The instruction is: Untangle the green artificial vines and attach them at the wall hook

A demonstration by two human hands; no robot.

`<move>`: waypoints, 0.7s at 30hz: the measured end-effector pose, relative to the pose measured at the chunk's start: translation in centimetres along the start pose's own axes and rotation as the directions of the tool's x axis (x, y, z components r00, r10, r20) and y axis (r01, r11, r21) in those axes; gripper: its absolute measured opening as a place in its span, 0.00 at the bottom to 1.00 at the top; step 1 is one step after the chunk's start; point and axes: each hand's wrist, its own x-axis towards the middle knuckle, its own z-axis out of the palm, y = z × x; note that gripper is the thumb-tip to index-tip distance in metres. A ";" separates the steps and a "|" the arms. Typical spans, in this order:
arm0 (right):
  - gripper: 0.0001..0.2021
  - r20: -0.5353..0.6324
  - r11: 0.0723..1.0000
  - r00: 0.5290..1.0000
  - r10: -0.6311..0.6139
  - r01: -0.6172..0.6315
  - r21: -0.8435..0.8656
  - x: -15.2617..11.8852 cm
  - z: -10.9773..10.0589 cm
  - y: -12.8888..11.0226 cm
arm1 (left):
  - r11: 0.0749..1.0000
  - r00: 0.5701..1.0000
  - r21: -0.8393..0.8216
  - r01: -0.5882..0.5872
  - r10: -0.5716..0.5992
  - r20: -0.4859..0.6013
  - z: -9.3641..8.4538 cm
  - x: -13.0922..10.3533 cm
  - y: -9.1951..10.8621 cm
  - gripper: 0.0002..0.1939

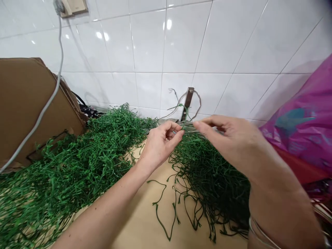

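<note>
My left hand (158,143) is closed in a pinch, thumb and index finger together on a bit of green string. Just to its right, my right hand (230,140) is closed too, with thumb and fingers drawn together; what lies between them is too small to make out. Both hands are in front of a metal bracket (187,103) against the wall, which has thin grey and green cords looped around it. Beneath the right hand hangs a dense dark green bunch of knotted strings (215,180). Several loose green string ends (166,228) trail over the tan surface.
On the left spreads a large heap of bright green knotted strings (85,155) beside a cardboard box (31,107). A grey cable (49,103) drops from a wall socket (75,6). White tiles (145,45) close off the back. A pink plastic bag (306,121) stands at the right.
</note>
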 end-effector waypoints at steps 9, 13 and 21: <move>0.10 0.187 0.983 0.982 -0.042 0.007 0.184 1.3 2.8 1.9 | 0.982 0.999 -0.187 0.002 0.005 0.039 0.0 0.6 -0.9 0.07; 0.09 0.114 0.993 0.993 -0.038 0.024 0.119 1.1 3.9 2.0 | 0.988 0.994 -0.134 0.071 -0.059 0.094 -0.2 0.8 -1.0 0.08; 0.09 -0.224 0.982 0.974 0.009 -0.052 -0.184 2.3 6.3 3.3 | 0.946 0.974 -0.306 0.105 -0.035 0.226 1.1 -0.1 0.0 0.08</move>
